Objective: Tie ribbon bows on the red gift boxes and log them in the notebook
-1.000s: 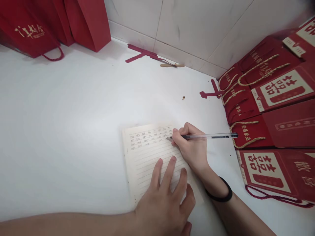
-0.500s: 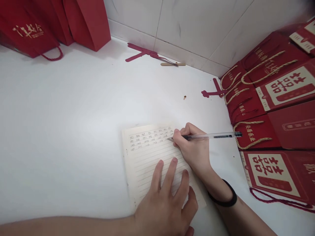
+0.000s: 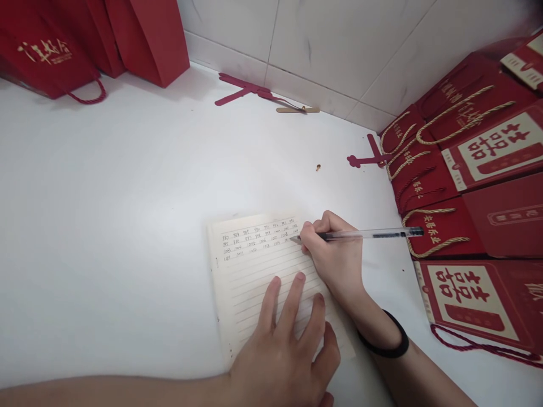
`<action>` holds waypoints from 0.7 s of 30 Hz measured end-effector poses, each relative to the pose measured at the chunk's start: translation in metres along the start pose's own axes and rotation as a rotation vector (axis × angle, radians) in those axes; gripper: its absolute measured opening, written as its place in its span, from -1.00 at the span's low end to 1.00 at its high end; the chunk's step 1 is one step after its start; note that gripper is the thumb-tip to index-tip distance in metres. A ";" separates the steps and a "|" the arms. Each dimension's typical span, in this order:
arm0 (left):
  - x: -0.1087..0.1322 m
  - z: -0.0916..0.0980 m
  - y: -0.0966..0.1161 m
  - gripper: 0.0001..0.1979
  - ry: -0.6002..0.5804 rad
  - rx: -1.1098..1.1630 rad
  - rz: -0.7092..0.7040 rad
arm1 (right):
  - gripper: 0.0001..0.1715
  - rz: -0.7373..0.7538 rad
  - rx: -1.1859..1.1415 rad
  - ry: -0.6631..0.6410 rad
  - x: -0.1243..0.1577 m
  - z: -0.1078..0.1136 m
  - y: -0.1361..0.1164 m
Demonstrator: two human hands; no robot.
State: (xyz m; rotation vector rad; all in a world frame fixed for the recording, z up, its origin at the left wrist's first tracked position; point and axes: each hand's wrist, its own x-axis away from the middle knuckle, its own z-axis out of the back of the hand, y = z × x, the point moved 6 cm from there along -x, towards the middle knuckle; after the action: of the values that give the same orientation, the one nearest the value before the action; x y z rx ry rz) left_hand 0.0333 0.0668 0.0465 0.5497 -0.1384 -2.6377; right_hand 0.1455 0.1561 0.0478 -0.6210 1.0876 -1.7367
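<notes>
A lined notebook page [image 3: 250, 282] lies on the white table, its upper lines filled with rows of handwritten numbers. My left hand [image 3: 288, 339] rests on the lower part of the page with its fingers spread. My right hand [image 3: 333, 254] grips a clear-barrelled pen [image 3: 373, 233] with a dark grip and cap end. The pen's tip touches the page near the right end of the last written row. A black band [image 3: 399, 339] circles my right wrist.
Red gift bags [image 3: 432, 226] with rope handles stand along the right edge. More red bags [image 3: 144, 39] stand at the back left. Dark red strips [image 3: 241, 87] lie by the tiled wall [image 3: 331, 51], and a small brass-coloured piece [image 3: 318, 167] lies on the table [image 3: 127, 226].
The pen tip has shifted slightly to the right along the written row, my right hand moving with it. My left hand stays spread on the page.
</notes>
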 end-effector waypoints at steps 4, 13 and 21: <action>0.000 -0.001 -0.001 -0.58 0.010 -0.005 0.002 | -0.62 0.026 0.062 -0.019 0.000 -0.002 -0.001; 0.001 -0.002 0.001 -0.56 0.004 -0.023 -0.032 | -0.64 -0.040 -0.191 0.016 0.000 0.002 0.002; 0.007 -0.021 0.006 -0.79 0.354 -0.206 0.025 | -0.56 -0.174 -0.464 0.021 -0.008 0.000 0.019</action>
State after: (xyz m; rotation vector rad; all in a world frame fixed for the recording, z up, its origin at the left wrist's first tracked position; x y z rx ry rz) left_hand 0.0379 0.0583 0.0257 0.9200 0.2303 -2.4460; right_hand 0.1575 0.1610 0.0312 -1.0091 1.5052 -1.6437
